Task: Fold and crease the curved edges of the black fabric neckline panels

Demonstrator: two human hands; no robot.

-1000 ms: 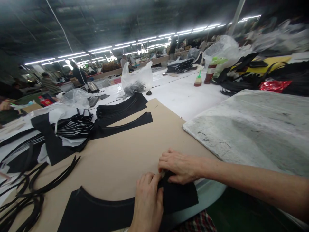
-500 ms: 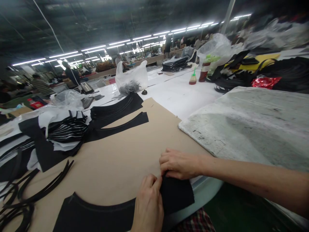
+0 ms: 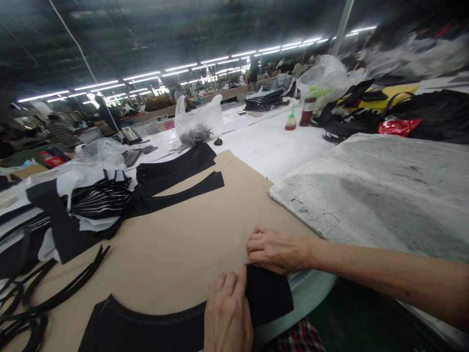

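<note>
A curved black fabric piece (image 3: 154,327) lies along the near edge of a tan cardboard sheet (image 3: 176,244). My left hand (image 3: 227,313) rests on it with its fingers together, pressing down near the piece's right end. My right hand (image 3: 276,250) lies just beyond, fingers curled over the top edge of that same right end (image 3: 269,293), pinching the fabric against the board. The two hands almost touch.
Black curved pieces (image 3: 176,171) and a heap of black and white fabric (image 3: 91,200) lie at the back left. Thin black strips (image 3: 44,293) sit at the left. A grey padded board (image 3: 384,190) is at the right, a plastic bag (image 3: 198,122) and bottles (image 3: 291,120) farther back.
My hands stay on the right end of the black piece. My left hand has slid slightly down and right, and the view has shifted a little.
</note>
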